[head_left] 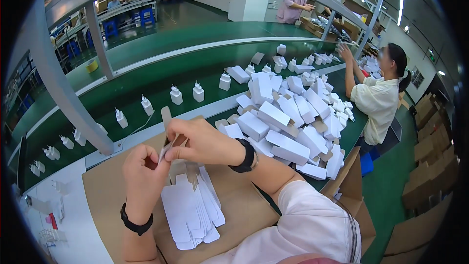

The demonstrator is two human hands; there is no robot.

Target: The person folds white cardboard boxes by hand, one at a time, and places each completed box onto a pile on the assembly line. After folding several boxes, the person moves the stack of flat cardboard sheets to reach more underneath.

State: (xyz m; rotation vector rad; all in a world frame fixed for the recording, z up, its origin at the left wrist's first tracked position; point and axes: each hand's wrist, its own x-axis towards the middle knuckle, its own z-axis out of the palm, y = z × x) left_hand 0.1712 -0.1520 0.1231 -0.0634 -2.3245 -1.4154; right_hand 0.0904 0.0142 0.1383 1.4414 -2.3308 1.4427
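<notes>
Both my hands are raised in front of me, pinching a small white carton (166, 116) that shows nearly edge-on, one flap sticking up. My left hand (143, 172) grips its lower edge with thumb and fingertips. My right hand (202, 141) holds it from the other side, fingers curled round it; part of the carton is hidden by the fingers. Just below lies a fanned stack of flat white carton blanks (188, 210) on a brown cardboard sheet (239, 203).
A large heap of folded white cartons (288, 117) lies to the right. White plug adapters (198, 92) stand along the green conveyor belt (161, 112) beyond. A metal post (66, 76) rises at left. A co-worker (378, 88) works at far right, near brown boxes (432, 166).
</notes>
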